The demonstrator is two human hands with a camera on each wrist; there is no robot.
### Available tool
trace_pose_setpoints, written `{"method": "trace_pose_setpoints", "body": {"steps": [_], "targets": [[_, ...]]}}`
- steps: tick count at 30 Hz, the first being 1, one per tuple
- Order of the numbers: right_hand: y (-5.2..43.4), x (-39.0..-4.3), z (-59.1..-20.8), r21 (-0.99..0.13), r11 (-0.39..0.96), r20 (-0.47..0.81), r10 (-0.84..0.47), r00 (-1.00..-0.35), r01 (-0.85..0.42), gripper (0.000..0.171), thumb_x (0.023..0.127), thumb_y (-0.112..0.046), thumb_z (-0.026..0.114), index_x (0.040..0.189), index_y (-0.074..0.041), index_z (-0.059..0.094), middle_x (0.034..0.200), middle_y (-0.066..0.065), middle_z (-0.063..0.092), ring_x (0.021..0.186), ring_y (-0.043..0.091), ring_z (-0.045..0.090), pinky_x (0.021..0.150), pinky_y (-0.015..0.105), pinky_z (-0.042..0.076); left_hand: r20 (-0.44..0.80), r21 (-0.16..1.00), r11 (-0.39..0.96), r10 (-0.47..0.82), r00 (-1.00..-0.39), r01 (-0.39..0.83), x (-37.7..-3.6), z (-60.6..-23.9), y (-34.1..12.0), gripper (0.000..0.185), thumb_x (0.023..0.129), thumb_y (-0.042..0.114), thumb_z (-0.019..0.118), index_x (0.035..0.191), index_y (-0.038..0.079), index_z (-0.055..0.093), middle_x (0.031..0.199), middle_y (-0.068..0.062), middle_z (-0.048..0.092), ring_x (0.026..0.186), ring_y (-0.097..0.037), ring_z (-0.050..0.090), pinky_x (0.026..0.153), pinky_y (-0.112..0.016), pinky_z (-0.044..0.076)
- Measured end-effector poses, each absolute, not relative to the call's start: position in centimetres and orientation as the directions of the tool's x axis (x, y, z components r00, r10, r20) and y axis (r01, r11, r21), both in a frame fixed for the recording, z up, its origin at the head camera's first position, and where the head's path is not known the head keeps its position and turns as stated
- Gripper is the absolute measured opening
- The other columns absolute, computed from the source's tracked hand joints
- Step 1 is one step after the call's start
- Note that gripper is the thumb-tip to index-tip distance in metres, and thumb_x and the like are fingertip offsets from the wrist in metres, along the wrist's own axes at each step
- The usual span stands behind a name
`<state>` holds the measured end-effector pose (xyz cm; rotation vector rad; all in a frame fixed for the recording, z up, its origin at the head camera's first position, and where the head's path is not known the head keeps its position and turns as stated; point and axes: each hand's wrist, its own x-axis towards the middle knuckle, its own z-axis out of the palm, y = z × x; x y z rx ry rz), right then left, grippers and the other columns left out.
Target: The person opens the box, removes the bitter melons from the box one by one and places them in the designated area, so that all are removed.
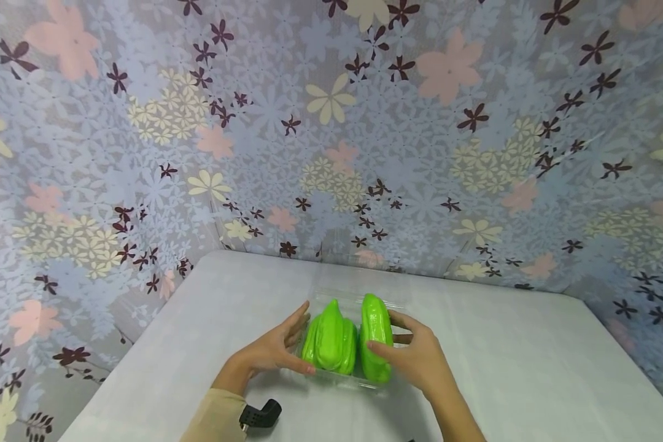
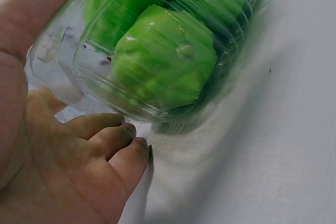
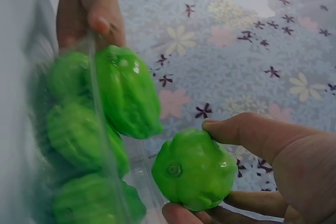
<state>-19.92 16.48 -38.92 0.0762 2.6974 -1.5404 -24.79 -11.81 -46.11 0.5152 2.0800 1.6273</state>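
— Left hand (image 1: 267, 353)? 
— Fingers curled round the clear plastic container (image 2: 68, 66) of green gourds on the table (image 1: 530, 368).
— Right hand (image 1: 420, 359)?
— Thumb and fingers grip one green gourd (image 1: 376, 344) beside it; container edges barely visible

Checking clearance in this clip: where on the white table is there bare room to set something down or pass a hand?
Bare table lies right of the right hand, out to the floral backdrop; another bare patch lies left of the left hand, and a strip behind the clear container. It is crowded at the near middle, where both hands flank the green fruits.
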Motion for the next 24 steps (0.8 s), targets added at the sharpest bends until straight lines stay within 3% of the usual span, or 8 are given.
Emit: {"method": "trace_pose_setpoints", "body": {"steps": [24], "targets": [[22.1, -20.0, -37.4, -0.871, 0.473, -0.127, 0.045, -0.991, 0.134, 0.088, 0.074, -0.046, 0.077, 0.146, -0.015, 0.036, 0.143, 0.015, 0.045, 0.125, 0.035, 0.051, 0.080, 0.036, 0.058, -0.111, 0.970, 0.239, 0.559, -0.822, 0.031, -24.8, -45.9, -12.0, 0.129, 0.063, 0.026, 0.088, 0.152, 0.034, -0.004, 0.161, -0.008, 0.000, 0.147, -0.035, 0.009, 0.119, -0.050, 0.016]]}}
